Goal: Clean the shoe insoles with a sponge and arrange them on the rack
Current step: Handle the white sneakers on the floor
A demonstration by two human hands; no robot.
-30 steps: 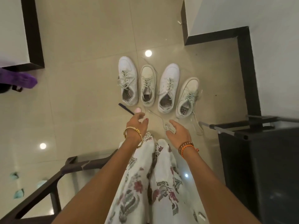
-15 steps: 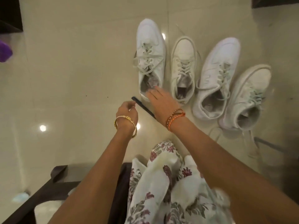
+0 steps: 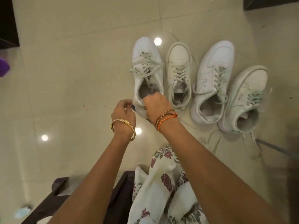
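Four white sneakers stand in a row on the tiled floor. My right hand (image 3: 157, 104) reaches into the heel opening of the leftmost shoe (image 3: 145, 62); its fingers curl inside over the grey insole (image 3: 143, 92) while the thumb sits outside the heel. My left hand (image 3: 123, 113), wearing a gold bangle, hovers just left of that heel and pinches the end of a thin dark stick (image 3: 133, 107). The second shoe (image 3: 178, 62), third shoe (image 3: 215, 62) and fourth shoe (image 3: 249, 88) stand untouched to the right. No sponge or rack is in view.
A dark wooden frame (image 3: 61, 188) is at the bottom left beside my floral clothing. A purple object (image 3: 3, 67) sits at the left edge. Dark furniture (image 3: 8, 21) fills the top left corner. Loose laces (image 3: 210, 139) trail on the floor near the fourth shoe.
I have leaned down toward the shoes. My right hand went from the floor laces to the leftmost shoe and now has its fingers inside the heel opening. My left hand stayed beside the heel.
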